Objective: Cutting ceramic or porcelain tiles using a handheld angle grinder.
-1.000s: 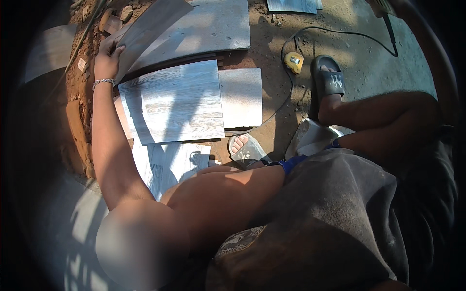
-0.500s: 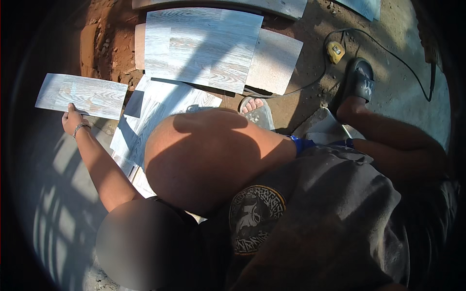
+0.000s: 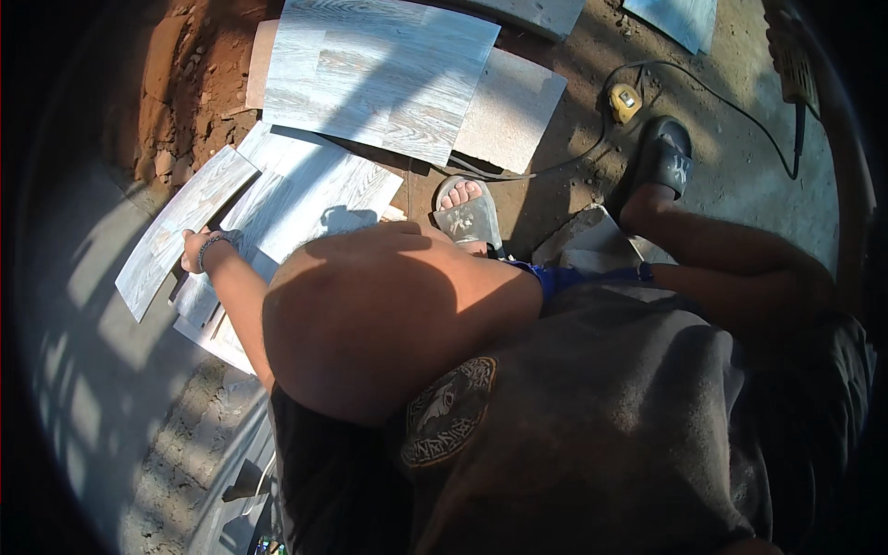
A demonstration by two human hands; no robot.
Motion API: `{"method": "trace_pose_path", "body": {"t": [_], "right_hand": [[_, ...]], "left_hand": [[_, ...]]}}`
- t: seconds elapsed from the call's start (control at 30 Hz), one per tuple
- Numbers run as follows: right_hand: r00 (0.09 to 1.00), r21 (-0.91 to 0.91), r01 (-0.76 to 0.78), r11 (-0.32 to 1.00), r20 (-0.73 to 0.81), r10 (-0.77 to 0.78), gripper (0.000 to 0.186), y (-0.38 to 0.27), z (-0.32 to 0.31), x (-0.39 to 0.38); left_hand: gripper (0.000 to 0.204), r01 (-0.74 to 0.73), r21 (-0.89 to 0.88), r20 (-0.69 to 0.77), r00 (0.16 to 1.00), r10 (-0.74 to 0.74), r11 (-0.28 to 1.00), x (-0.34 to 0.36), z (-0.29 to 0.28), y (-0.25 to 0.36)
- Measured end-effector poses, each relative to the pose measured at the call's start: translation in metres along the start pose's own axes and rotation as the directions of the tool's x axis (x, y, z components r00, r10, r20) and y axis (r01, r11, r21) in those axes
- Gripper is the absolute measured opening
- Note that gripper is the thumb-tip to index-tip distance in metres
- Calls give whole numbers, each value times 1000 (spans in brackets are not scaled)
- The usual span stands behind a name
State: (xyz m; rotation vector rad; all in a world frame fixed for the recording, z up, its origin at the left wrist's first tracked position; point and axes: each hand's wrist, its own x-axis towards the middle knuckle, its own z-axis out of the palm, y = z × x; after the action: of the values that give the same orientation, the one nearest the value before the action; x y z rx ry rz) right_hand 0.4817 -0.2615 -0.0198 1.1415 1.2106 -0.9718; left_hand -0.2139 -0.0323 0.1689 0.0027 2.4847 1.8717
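My left hand, with a chain bracelet at the wrist, is closed on the edge of a narrow wood-grain tile piece. The piece is tilted beside a larger stack of grey-white wood-grain tiles, partly over its left edge. My fingers are partly hidden behind the piece. My right hand does not show; only a small bit of skin appears at the lower edge. My bent leg and dark shirt cover much of the middle.
Beyond the stack lies a large wood-grain tile over a plain beige tile. A yellow tape measure rests by a black cord. A corded tool is at the right rim. Broken tile pieces lie near my sandals.
My left hand has brought the tile piece closer to the stack and turned it from nearly level to a steep slant. The whole view has shifted slightly.
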Motion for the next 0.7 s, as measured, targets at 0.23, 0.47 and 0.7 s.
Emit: {"method": "trace_pose_path", "body": {"t": [0.23,0.47,0.7], "right_hand": [[997,-68,-5,998,-75,0,47,-2,7,8],[942,154,127,980,290,-168,47,7,-3,16],[953,629,184,755,-301,19,49,128,-61,-76]], "left_hand": [[26,-11,-170,206,977,47,985,11,-28,10],[52,280,68,448,849,-280,957,-124,-132,-90],[70,217,483,667,537,-516,849,-224,-195,-127]]}}
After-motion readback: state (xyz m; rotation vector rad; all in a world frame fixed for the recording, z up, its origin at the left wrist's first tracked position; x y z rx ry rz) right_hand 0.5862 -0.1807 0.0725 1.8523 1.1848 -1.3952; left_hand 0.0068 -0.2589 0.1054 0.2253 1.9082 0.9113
